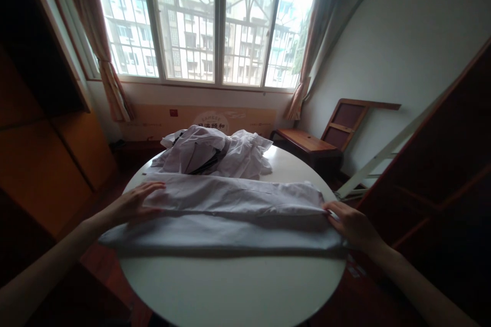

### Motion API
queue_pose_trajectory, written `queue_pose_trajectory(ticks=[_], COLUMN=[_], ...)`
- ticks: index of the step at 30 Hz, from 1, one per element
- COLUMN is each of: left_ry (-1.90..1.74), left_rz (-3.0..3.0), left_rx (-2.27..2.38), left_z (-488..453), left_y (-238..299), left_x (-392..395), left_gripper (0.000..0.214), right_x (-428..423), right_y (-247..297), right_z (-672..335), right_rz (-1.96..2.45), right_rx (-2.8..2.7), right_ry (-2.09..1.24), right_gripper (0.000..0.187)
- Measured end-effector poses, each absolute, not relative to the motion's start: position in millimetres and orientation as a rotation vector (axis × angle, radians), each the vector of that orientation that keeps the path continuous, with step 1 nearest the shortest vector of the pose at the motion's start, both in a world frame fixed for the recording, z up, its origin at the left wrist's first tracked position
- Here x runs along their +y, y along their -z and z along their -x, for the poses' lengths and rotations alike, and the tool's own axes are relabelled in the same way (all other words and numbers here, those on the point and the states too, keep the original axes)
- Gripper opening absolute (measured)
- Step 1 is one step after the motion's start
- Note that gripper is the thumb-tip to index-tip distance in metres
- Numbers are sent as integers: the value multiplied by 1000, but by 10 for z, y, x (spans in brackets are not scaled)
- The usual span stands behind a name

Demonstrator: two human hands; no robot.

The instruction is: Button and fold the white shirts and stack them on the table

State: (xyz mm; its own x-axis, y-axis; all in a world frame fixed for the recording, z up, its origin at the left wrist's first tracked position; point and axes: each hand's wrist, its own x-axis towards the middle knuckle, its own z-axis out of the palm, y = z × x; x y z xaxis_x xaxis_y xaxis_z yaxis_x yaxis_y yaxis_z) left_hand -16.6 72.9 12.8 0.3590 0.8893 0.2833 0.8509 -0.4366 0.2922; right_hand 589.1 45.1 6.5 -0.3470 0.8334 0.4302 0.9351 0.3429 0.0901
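A long white garment (230, 214) lies folded lengthwise across a round white table (230, 286). My left hand (132, 204) rests flat on the garment's left end, fingers stretched out. My right hand (351, 225) sits at the right end, fingers curled and pinching the folded cloth edge. Behind the garment, a crumpled heap of white clothes (215, 153) with a dark strip in it lies at the table's far side.
A wooden cabinet (46, 138) stands at the left. A low wooden bench (307, 143) and a leaning wooden frame (345, 120) are at the back right. A barred window (207, 20) with curtains fills the far wall. Dark furniture stands at the right.
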Motion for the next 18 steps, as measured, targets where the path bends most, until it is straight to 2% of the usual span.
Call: queue_pose_trajectory(ticks=[3,7,13,15,18], left_ry=[-464,-496,-897,-871,-733], left_rz=[-2470,-2403,-2337,-2339,-2227], left_rx=[1702,1882,2087,2002,1928], left_z=[206,265,223,216,203], left_y=[-12,151,204,177,57], left_x=[534,457,454,465,464], left_gripper=[48,48,44,42,42], right_x=[450,436,380,374,412], right_y=[-19,20,51,36,-63], right_z=[-5869,-5793,-5733,-5747,-5845], right_rz=[1611,1623,1736,1772,1709], right_rx=[-2291,-2325,-2191,-2174,-2192], right_ry=[559,615,595,460,38], right_gripper=[14,20,23,22,23])
